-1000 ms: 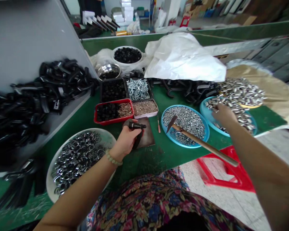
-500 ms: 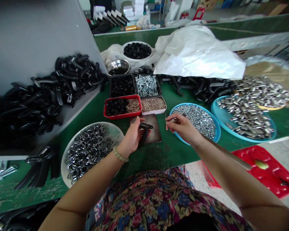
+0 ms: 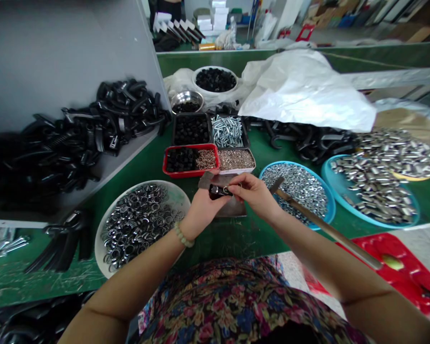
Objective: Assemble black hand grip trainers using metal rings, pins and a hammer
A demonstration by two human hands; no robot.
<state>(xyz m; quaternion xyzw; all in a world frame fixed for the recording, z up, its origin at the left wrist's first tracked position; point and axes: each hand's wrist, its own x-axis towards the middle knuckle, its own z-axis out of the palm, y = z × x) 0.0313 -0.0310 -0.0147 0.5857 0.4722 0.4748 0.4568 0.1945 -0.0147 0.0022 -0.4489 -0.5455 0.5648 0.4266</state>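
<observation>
My left hand (image 3: 202,208), with a beaded bracelet at the wrist, is closed around a black plastic handle-like part (image 3: 216,191). The fingertips of my right hand (image 3: 252,193) are pinched together at the right end of that part, where a small brassy glint shows. The thin copper-coloured rivet they held a moment ago is mostly hidden by the fingers. Both hands are over a flat metal plate (image 3: 236,209). Just beyond them are a red tray (image 3: 189,175) with black pieces and copper-coloured rivets, and a white tray (image 3: 238,171) of tiny metal parts.
A white basin (image 3: 103,260) of metal rings stands left. Right are blue trays of small fittings (image 3: 332,215) and metal cylinders (image 3: 376,220). A hammer (image 3: 318,222) lies across the nearer tray's edge. Black parts (image 3: 118,114) are heaped at left; screws (image 3: 227,131) fill a back tray.
My right hand has moved left with the rivet, from beside the blue tray to the black part. My left hand has turned the part. The hammer now shows more fully; the view has shifted slightly.
</observation>
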